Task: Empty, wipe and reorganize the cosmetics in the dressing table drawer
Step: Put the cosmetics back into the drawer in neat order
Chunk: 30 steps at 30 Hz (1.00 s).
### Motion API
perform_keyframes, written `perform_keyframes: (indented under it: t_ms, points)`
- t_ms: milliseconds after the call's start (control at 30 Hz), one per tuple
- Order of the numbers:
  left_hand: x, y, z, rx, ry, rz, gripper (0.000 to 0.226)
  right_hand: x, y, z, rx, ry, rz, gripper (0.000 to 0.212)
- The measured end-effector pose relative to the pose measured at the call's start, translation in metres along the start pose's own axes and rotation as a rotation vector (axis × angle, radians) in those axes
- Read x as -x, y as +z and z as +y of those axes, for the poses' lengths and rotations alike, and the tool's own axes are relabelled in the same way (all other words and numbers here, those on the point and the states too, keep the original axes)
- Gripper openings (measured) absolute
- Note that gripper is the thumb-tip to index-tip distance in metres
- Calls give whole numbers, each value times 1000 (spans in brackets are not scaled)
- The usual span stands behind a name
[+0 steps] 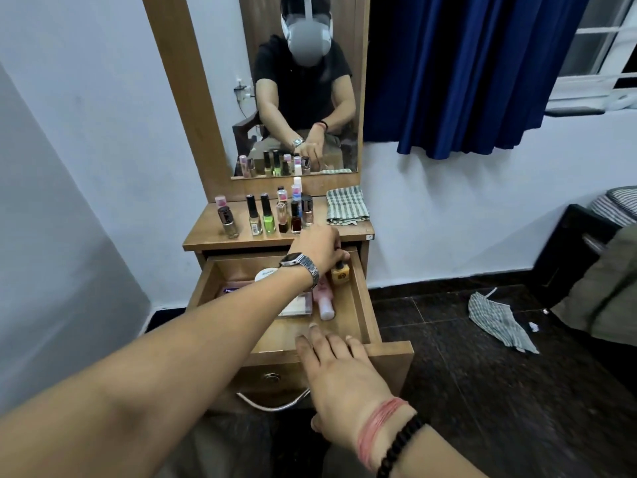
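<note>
While hanging below the left hand's grip (319,248), yellow bottle (340,273).

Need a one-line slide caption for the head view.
Left hand grips a yellow bottle in the open drawer; right hand rests on its front edge.

Views: one, head-worn, wide-angle.
Position: above and close in front of the pulled-out wooden drawer (362,298).
Facing: forward and down, along both forearms.
Far field: the wood-framed wall mirror (303,98) reflects the wearer.
Edges: dark blue curtain (465,70) at right.
</note>
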<state>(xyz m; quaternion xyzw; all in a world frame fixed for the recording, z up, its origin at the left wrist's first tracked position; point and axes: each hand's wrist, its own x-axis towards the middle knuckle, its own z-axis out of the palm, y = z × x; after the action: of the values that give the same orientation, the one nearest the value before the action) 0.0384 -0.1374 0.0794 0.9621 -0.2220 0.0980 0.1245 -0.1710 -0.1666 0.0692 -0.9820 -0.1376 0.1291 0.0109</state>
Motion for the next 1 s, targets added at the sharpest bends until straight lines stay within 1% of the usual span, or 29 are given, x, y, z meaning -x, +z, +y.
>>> perform_keyframes:
  t_ms: [100, 200, 300, 500, 667, 733, 800, 900, 1000]
  points:
    - [-12, 14, -4, 5, -22, -13, 31, 0, 0, 0, -14, 4, 3, 78]
    - [-18, 23, -3, -62, 5, -29, 36, -1, 0, 0, -10, 7, 0, 76]
    - [-18, 31, 1, -76, 17, -39, 39, -1, 0, 0, -16, 11, -7, 74]
    - [-13, 42, -1, -29, 28, -30, 29, 0, -1, 0, -22, 18, -20, 76]
    - [-9, 39, -1, -47, 56, -30, 30, -1, -5, 1, -21, 8, -70, 78]
    - [-4, 30, -2, -71, 83, 8, 30, 0, -6, 1, -25, 6, -69, 76]
    - [3, 17, -4, -95, 132, 80, 29, 1, -7, 1, -18, 11, -54, 73]
    - [11, -15, -15, -56, 202, 168, 24, 2, -6, -1, 4, 6, -47, 74]
    - [4, -62, -45, -19, 168, 374, 11, 3, -4, -2, 5, 11, -42, 76]
